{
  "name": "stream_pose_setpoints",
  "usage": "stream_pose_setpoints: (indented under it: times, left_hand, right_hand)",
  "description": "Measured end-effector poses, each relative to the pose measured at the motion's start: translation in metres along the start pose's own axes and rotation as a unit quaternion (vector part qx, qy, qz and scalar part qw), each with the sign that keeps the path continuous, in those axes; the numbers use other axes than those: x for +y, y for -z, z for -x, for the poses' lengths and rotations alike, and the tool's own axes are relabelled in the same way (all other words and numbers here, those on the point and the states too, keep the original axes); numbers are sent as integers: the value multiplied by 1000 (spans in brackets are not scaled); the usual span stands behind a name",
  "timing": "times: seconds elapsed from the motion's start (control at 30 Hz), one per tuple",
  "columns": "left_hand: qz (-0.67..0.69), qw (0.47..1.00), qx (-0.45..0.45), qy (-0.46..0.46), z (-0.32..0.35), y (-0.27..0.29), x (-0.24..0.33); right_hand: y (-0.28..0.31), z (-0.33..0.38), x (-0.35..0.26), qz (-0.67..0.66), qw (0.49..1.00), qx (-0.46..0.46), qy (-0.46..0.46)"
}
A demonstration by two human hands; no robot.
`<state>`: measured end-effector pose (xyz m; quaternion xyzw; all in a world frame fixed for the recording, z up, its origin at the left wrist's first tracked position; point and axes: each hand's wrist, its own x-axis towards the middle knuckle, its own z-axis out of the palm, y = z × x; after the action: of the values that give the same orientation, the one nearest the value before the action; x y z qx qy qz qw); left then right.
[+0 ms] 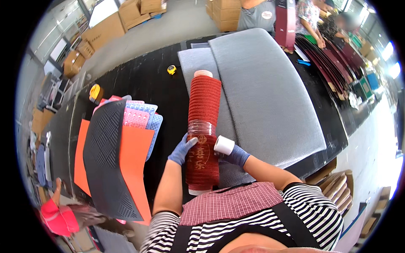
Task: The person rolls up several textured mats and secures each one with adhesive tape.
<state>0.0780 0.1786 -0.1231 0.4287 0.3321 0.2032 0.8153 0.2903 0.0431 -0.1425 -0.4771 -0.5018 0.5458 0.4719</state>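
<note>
A rolled dark red mat (203, 126) lies lengthwise in front of me, with a band of clear tape round its middle. My left hand (181, 149), in a blue glove, grips the roll at that band. My right hand (234, 154), also gloved in blue, holds a roll of clear tape (223, 144) against the mat's right side. The near end of the rolled mat rests against my checked apron (230, 202).
Large grey mats (261, 97) lie stacked on the black table (143, 80). At left lie orange (135, 156), black (103, 152), pink and blue mat samples. Two yellow tape measures (171, 69) sit farther back. Other people stand at the far right and lower left. Cardboard boxes line the back.
</note>
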Motion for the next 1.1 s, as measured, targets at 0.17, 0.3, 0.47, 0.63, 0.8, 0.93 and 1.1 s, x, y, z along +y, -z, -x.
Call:
stream_pose_setpoints:
  times: [0.17,0.3,0.47,0.63,0.8,0.93,1.1]
  left_hand:
    - [-49,994,51,-81,29,-5,-19]
    - [-79,990,32,-111,39,-47,-5]
    - [-216,959,-43,-178,32,-142,35]
    - [-282,928,-105,-218,10,-271,29]
    - [-180,954,-176,-160,-3,-390,-16]
    - [-71,963,-232,-121,-12,-479,-67]
    - [-261,877,-391,-101,-60,-573,-134]
  right_hand:
    - [-25,15,-22,-287,935,57,-200]
    - [-14,44,-29,-216,973,79,-23]
    - [19,103,-55,-186,968,167,15]
    - [82,187,-76,-26,937,319,142]
    - [141,295,-102,40,885,410,216]
    - [213,364,-186,166,905,390,26]
    - [401,468,-112,328,877,341,-80]
